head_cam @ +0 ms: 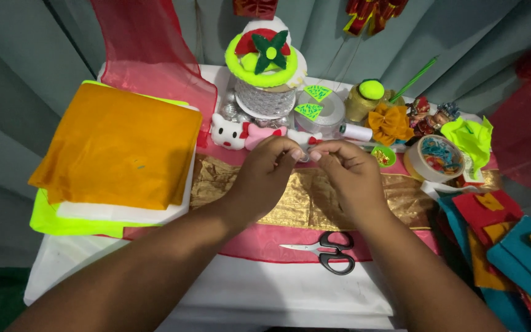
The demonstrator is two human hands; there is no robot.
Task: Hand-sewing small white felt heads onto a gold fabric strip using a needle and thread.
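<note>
Both hands up at table centre, fingertips meeting. Left hand [264, 169] and right hand [346, 172] each with thumb and forefinger pressed together, pinching one tiny pale bit [305, 155] between them; too small to tell what it is. Other fingers curled in, out of the way. Held above the gold ribbon [290, 206], clear of the clutter, probably for a close view and steady fine work.

Scissors [327, 249] flat on the pink cloth [259, 243], just beside the right wrist, blades shut, handles toward the right hand: easy grab.

Folded orange cloth [115, 144] stacked on white and neon-yellow sheets at left, well apart from the hands, looks like stock kept flat.

Behind the hands: small white cat toy [227, 132], white thread spool [356, 131], lace-wrapped roll topped with a neon felt flower [265, 58], tape roll [436, 158] with bits inside. Felt scraps [511, 240] in red, teal and orange heaped at right edge. Small parts within arm's reach, bulk material pushed to the sides.
</note>
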